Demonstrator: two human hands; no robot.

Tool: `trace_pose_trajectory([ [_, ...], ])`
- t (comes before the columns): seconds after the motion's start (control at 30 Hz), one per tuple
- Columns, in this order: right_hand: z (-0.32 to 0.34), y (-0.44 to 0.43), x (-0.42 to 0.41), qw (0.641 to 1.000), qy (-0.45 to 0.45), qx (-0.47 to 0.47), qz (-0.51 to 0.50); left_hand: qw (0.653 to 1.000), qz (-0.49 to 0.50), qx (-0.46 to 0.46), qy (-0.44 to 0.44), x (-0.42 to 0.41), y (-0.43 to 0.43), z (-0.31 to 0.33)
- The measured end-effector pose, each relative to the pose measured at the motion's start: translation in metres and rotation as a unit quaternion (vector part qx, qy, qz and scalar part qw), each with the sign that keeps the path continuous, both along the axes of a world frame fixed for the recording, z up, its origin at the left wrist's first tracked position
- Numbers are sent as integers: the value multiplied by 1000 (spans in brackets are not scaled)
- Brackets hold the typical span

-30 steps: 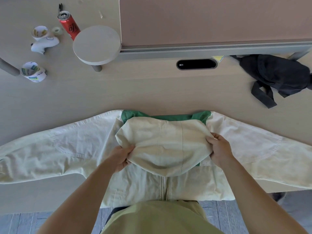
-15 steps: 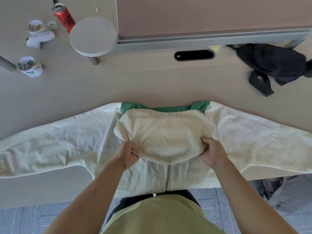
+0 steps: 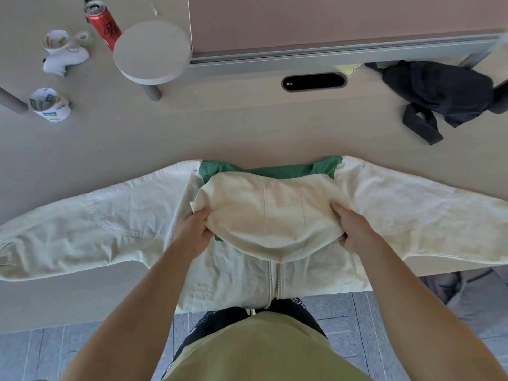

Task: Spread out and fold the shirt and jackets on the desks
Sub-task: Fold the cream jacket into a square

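Pinching rounded cream hood (image 3: 270, 215) at either edge with left hand (image 3: 193, 235) and right hand (image 3: 354, 232), fingertips hidden beneath cloth; under hood, creased white jacket (image 3: 110, 232), sleeve ends cut off.

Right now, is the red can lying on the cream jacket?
No, the red can stands on the desk far from the jacket, next to the round stand.
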State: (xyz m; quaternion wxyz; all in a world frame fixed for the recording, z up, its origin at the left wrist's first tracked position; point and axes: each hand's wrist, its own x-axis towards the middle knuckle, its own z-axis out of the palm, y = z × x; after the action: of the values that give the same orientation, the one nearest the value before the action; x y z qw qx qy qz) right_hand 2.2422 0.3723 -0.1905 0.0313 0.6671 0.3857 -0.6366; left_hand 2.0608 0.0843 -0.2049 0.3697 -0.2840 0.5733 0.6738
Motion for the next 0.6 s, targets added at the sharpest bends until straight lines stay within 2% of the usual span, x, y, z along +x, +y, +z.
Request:
trace_pose_trajectory([
  [0.1,-5,6,0,997,76,11,5,1000,-14,12,11,-2,1,6],
  [0.2,-2,11,0,991,126,40,11,998,-55,-17,20,-5,-2,7],
  [0.4,6,7,2,993,119,25,-6,979,-135,-146,49,-14,1,12],
  [0.5,1,9,5,997,83,4,7,946,-202,-229,110,-27,-4,5],
  [0.53,1,11,6,997,82,-1,10,944,-209,-225,117,-29,-6,2],
  [0.6,-2,14,8,996,90,-5,18,967,-165,-166,98,-33,-5,-2],
])
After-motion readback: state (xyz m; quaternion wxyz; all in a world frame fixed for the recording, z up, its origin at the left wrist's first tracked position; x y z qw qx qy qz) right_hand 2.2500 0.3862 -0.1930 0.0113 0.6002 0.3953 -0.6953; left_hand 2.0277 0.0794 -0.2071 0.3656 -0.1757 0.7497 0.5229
